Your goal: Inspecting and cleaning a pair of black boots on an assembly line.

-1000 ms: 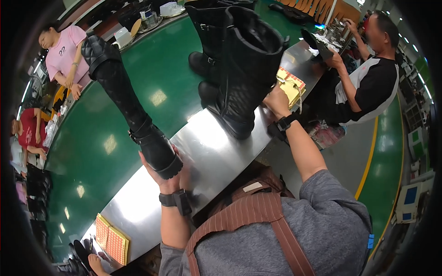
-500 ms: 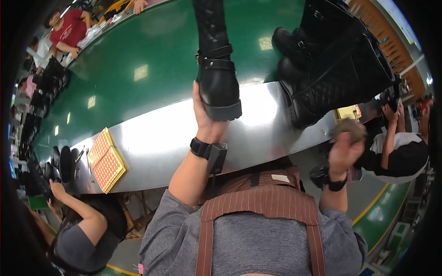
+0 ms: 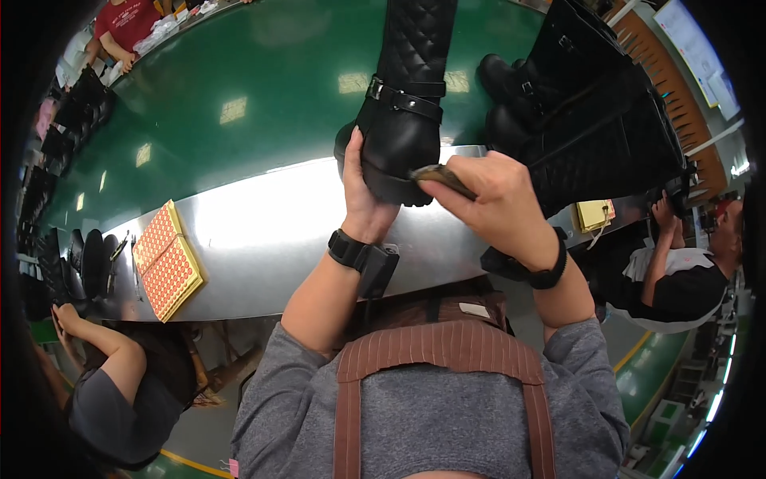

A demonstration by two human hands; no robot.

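A tall black boot (image 3: 403, 136) with a quilted shaft and buckled straps is held over the near edge of the table. My left hand (image 3: 367, 195) is closed around its lower part, with the thumb up along the side and the palm under the sole. My right hand (image 3: 499, 199) pinches a small brownish-grey pad (image 3: 447, 177), whose exact kind I cannot make out. The pad's tip touches the boot just above the thick sole. More black boots (image 3: 590, 128) stand to the right of my right hand.
Across the green table (image 3: 263, 144) runs a shiny metal strip (image 3: 263, 231) on my side. A yellow stack of sticker sheets (image 3: 169, 263) lies left, beside tools and black shoe parts (image 3: 96, 259). Co-workers sit on both sides; another person (image 3: 128, 28) is across the table.
My right hand has come in from the right, bringing the pad onto the boot. The boot has turned in my left hand and shifted slightly right.
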